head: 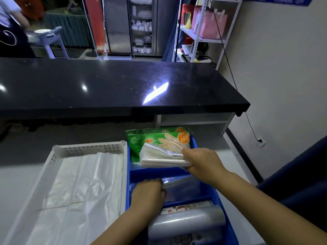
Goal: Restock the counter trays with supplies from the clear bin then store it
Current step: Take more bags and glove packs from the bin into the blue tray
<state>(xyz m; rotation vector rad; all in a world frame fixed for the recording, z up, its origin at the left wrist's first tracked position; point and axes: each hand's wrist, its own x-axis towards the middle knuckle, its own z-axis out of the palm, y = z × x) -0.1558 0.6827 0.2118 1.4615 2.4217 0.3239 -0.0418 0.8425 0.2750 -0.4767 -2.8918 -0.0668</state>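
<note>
R hand [200, 163] grips clear bag stack [159, 157] at its right end; L hand [146, 193] clutches film [184, 190]

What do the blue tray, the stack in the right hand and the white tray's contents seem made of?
Blue tray: rigid moulded plastic, glossy on its dividers. Stack in the right hand: thin clear plastic film, probably bags; shiny, layered edges. Sheets in the white tray: thin milky plastic, probably bags; creased, slightly translucent.

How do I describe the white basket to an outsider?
Below the black counter, two containers sit side by side. The white basket is the left one. Its walls are perforated and it holds white plastic bags, unlike the divided blue tray.
</note>
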